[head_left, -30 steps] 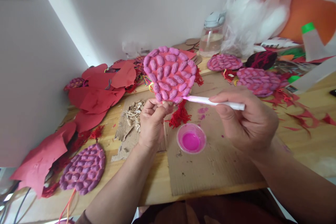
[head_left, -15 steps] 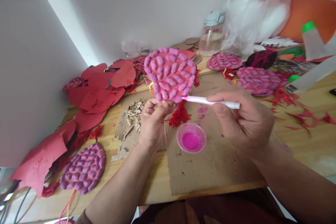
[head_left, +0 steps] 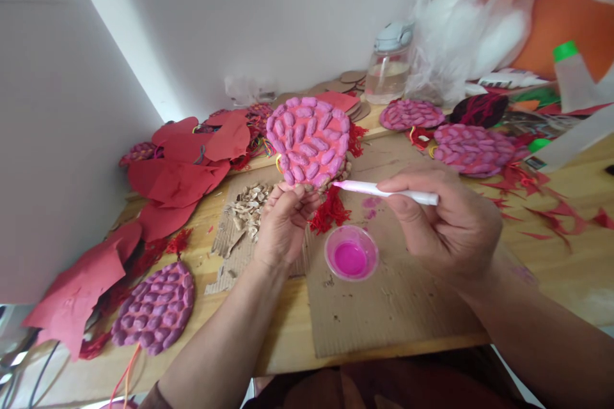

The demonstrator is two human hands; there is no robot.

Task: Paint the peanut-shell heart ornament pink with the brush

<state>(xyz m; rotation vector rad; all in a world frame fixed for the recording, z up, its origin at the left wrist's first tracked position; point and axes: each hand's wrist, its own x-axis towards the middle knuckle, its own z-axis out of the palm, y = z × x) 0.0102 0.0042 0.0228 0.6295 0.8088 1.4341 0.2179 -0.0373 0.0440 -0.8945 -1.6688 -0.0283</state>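
My left hand (head_left: 283, 220) pinches the lower edge of a round red disc covered with pink-painted peanut shells (head_left: 309, 140), holding it upright above the table. A red tassel (head_left: 329, 212) hangs from the disc beside that hand. My right hand (head_left: 446, 223) grips a thin white brush (head_left: 388, 192) level, its pink tip touching the disc's lower right edge. A small clear cup of pink paint (head_left: 351, 253) stands on a cardboard sheet (head_left: 384, 307) between my hands.
Red paper cutouts (head_left: 182, 166) pile at the left. A purple shell disc (head_left: 154, 308) lies at the front left, and two more painted discs (head_left: 472, 148) at the right. Loose peanut shells (head_left: 249, 204), a water jar (head_left: 387, 67) and a plastic bag (head_left: 455, 32) sit behind.
The disc has tilted away and dropped a little, looking smaller. The brush has shifted slightly left and down, its tip staying at the disc's lower edge.
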